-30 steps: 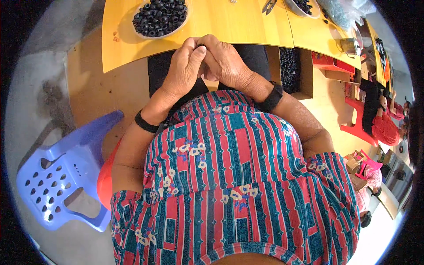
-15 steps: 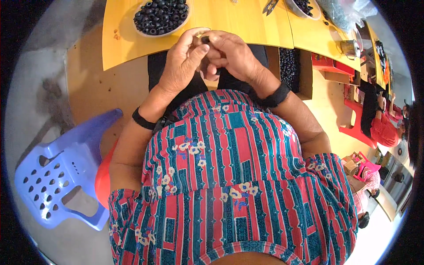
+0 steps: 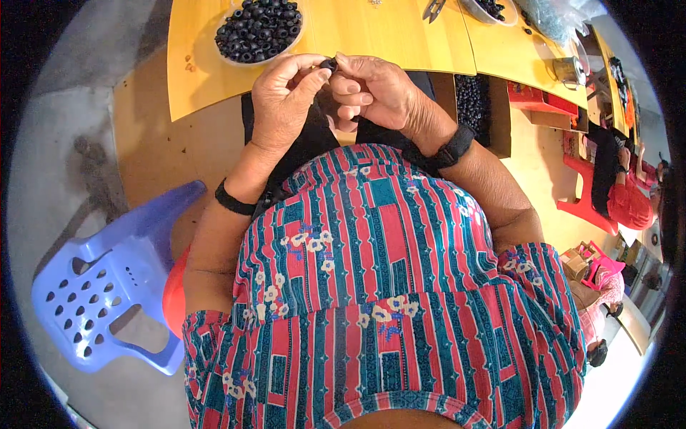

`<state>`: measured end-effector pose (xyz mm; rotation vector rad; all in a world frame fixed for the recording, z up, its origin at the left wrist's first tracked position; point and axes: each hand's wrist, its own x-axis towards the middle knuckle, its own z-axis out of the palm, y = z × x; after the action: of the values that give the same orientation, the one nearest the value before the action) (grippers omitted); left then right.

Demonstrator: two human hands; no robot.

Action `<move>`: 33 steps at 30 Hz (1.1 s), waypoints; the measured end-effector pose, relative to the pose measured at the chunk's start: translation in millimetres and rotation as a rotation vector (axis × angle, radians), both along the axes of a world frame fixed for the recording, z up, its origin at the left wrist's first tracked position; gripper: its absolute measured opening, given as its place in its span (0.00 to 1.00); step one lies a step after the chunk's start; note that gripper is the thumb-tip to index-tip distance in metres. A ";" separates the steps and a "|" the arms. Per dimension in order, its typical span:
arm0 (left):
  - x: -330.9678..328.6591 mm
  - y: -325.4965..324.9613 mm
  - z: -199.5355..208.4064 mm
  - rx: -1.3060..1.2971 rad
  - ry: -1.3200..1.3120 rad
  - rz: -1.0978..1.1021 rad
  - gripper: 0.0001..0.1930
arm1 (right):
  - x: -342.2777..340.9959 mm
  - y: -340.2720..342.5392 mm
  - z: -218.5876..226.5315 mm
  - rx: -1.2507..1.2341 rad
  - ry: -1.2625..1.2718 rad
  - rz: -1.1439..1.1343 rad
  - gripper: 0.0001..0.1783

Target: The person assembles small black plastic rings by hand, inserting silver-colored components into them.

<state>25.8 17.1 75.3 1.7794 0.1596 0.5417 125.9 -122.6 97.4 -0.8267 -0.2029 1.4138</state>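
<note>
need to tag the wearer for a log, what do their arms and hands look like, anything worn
Both forearms are bare, no gloves. The left hand has a plain black band on its wrist; the right hand has a chunkier black watch-like band. Short sleeves belong to a red and teal striped top with small pale flowers.

Just beyond the left hand (image 3: 286, 100), the counter (image 3: 386, 36) looks like smooth, faintly glossy yellow wood. The dark beads (image 3: 259, 28) heaped in the bowl (image 3: 227, 60) above that hand look matt. Below the wrists, the striped shirt (image 3: 386, 286) is soft cloth; the blue chair (image 3: 107, 286) is smooth plastic.
</note>
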 end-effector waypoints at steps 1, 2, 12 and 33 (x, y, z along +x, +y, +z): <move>-0.1 0.0 -0.2 0.002 0.000 -0.002 0.09 | 0.3 0.0 0.5 -0.016 0.007 0.010 0.26; -0.2 -0.1 -0.2 -0.015 0.019 0.007 0.09 | 0.5 0.1 0.7 -0.032 0.015 0.021 0.26; -0.9 -1.9 1.6 -0.109 0.085 0.016 0.08 | 0.1 1.9 -0.2 -0.090 -0.116 -0.058 0.23; -3.5 -9.8 1.0 -0.153 0.127 0.019 0.05 | -21.4 9.7 -9.5 -0.244 -0.856 -0.525 0.05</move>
<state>22.3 7.3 76.3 1.6644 0.2982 0.4186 104.4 -112.9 87.9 -1.5319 -0.4296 0.5348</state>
